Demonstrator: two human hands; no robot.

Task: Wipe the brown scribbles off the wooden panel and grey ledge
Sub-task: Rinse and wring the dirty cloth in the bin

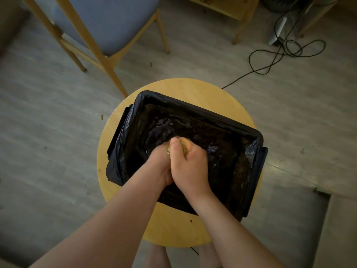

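The floor [48,132] is grey wood with a few little brown crumbs [101,117] on it. A wooden chair [108,22] with a blue seat stands at the far side. A black cable [280,55] lies in loops on the floor by a table leg.

Right under me is a round wooden stool [193,88]. On it sits a black tub [257,132] with a black bag pulled over its rim. The inside looks dark and shiny.

Both my hands are over the middle of the tub, pressed close together. My right hand [190,165] is curled into a tight fist. My right thumb [173,147] points away from me and lies on top. My left hand [160,163] is tucked against it, a bit under it, and it is curled too.

The green cloth [183,147] is squashed inside my two fists. Only small bits of it peek out. One bit shows by my right thumb. One bit shows at the far end of my right fist, where my fingers wrap round it. Most of my fingers are hidden under my hands, so I cannot see their tips. The cloth is up above the bottom of the tub.
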